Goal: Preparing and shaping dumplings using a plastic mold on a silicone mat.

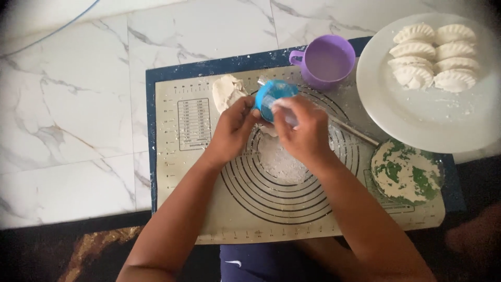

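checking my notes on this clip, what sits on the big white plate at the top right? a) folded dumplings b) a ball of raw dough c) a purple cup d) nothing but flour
a: the white plate holds a cluster of pleated, folded dumplings, while the purple cup stands beside it on the mat.

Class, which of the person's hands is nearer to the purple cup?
Right. The right hand is just below the purple cup, slightly to its left. The left hand is farther left, beyond the blue mould both hands hold.
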